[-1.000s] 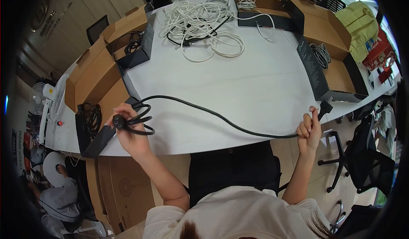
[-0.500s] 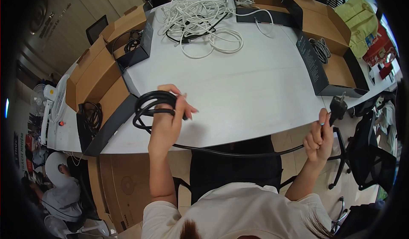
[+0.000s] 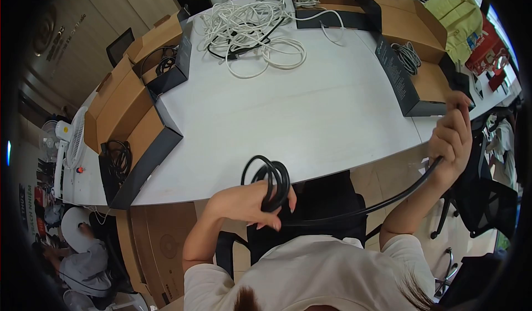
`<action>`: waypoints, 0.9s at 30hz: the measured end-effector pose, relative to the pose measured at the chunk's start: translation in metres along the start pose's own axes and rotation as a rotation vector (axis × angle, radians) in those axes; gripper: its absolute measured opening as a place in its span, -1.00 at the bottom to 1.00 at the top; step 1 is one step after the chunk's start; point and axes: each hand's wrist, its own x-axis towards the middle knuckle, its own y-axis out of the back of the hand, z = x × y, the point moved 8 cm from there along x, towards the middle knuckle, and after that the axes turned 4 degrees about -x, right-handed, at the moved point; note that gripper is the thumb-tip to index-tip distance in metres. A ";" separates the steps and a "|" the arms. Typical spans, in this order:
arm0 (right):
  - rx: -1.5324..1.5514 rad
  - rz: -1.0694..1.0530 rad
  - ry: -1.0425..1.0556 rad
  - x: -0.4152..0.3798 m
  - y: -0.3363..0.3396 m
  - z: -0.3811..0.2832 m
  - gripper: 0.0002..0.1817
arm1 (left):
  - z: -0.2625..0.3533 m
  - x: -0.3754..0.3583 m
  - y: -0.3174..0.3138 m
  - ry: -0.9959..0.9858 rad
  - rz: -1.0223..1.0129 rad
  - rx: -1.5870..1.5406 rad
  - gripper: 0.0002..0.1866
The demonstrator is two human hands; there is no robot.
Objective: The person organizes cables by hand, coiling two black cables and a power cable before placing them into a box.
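A thick black power cable (image 3: 281,186) is looped in several coils around my left hand (image 3: 246,203), whose fingers curl about the loops near the table's front edge. From the coils the cable runs slack to the right, in front of my body. My right hand (image 3: 453,139) grips its other end, raised near the right-hand box. The black plug (image 3: 459,81) sticks up above those fingers, its prongs pointing upward. Part of the plug end is hidden by my fingers and slightly blurred.
On the white table (image 3: 288,111) lies a tangled heap of white cables (image 3: 249,26). Open cardboard boxes stand around it: one (image 3: 141,164) with black cables at left, another (image 3: 413,89) with a grey cable at right. A black chair (image 3: 321,200) is before me. Another person (image 3: 86,261) sits lower left.
My left hand has moved right and toward my body, turning with the coils. My right hand has risen and shifted right with the plug. The view has moved slightly.
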 end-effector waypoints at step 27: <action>-1.267 0.204 0.368 -0.036 0.084 0.129 -0.78 | 0.087 -0.055 0.110 -1.502 1.304 -0.495 -0.72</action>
